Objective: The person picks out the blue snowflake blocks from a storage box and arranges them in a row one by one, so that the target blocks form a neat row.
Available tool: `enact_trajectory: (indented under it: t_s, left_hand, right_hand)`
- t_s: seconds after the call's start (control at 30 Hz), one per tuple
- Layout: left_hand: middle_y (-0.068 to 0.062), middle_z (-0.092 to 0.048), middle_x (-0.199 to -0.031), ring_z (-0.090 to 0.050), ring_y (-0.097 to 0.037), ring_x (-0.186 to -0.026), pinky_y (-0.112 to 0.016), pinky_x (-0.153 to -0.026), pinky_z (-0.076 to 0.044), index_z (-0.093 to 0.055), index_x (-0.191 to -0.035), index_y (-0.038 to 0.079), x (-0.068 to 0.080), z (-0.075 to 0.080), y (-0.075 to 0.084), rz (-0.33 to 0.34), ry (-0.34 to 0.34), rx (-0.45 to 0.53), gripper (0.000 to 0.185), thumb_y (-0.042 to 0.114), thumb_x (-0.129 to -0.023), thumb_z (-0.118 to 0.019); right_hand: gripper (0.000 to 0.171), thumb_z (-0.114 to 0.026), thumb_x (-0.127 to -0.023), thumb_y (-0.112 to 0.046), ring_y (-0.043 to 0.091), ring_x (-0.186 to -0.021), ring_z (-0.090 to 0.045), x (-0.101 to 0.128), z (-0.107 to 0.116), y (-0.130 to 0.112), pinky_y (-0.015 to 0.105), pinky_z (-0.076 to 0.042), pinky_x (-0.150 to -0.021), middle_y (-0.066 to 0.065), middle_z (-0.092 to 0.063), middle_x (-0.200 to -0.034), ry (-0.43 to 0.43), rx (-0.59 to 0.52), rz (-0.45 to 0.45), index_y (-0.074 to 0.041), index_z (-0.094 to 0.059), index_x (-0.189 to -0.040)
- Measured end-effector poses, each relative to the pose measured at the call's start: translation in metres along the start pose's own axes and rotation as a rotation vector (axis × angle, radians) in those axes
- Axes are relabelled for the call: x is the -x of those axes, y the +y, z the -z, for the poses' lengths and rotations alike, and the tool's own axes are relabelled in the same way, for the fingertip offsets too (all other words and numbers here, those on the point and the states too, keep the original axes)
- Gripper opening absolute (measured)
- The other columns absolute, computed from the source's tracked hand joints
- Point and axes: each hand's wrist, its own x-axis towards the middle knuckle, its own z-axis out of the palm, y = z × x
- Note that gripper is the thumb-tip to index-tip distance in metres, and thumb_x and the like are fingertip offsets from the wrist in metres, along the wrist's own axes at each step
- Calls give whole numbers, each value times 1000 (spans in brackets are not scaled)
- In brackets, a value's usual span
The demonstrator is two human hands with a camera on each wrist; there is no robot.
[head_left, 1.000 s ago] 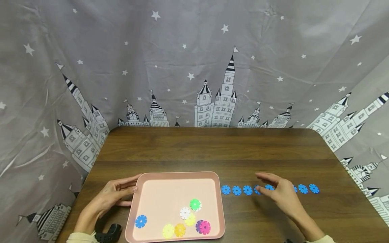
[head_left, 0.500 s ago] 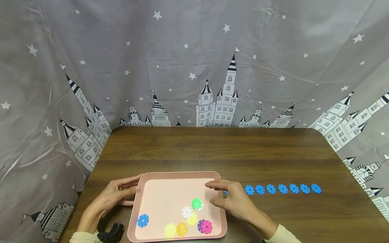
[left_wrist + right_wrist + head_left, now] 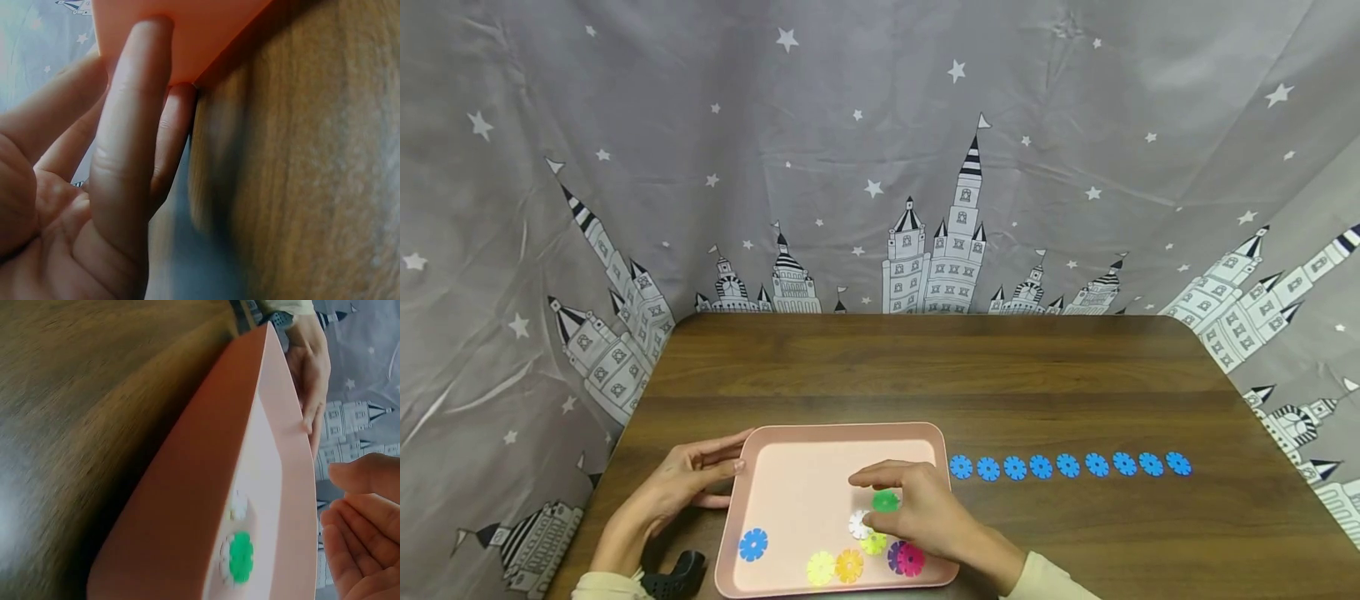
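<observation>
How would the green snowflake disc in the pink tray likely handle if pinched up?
The green disc looks thin and flat, so probably light and stiff. Lying flush on the smooth tray, it may slide rather than lift. Its notched rim should give the right hand some grip.

The head view is evenly and softly lit, with only faint shadows under the hands and mild bending at the edges. Both wrist views are close and soft; the bench [image 3: 81, 425] grain smears with blur, and the pink tray [image 3: 187, 506] looks hazy.
</observation>
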Motion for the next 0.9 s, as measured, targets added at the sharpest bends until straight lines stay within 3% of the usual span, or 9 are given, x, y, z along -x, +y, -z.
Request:
enact_trajectory:
  t_s: [0.33,0.53,0.9]
  left_hand:
    - [-25,-40,-148,-63,-16,-110,-51,-84,-57,-36,-148,-5,0,0,0,4,9,1,59,11,-97,-62]
    - [-28,-39,-148,-62,-16,-111,-52,-85,-57,-36,-148,-5,0,0,-1,6,7,1,59,11,-98,-62]
    - [-31,-33,-149,-61,-17,-112,-51,-84,-58,-34,-149,-5,0,0,-1,4,13,-16,61,12,-97,-62]
  right_hand:
    - [38,-78,-80,-4,11,-103,-63,-8,-23,-6,24,-55,-89,-13,-67,-115,-73,-17,12,-11,-73,-116]
    - [38,-77,-79,-4,4,-101,-62,-16,-37,-7,18,-53,-87,-12,-68,-114,-105,66,85,-12,-73,-116]
    - [39,-78,-80,-4,-3,-109,-57,-31,-59,-12,14,-48,-92,-11,-68,-116,-187,119,136,-10,-72,-118]
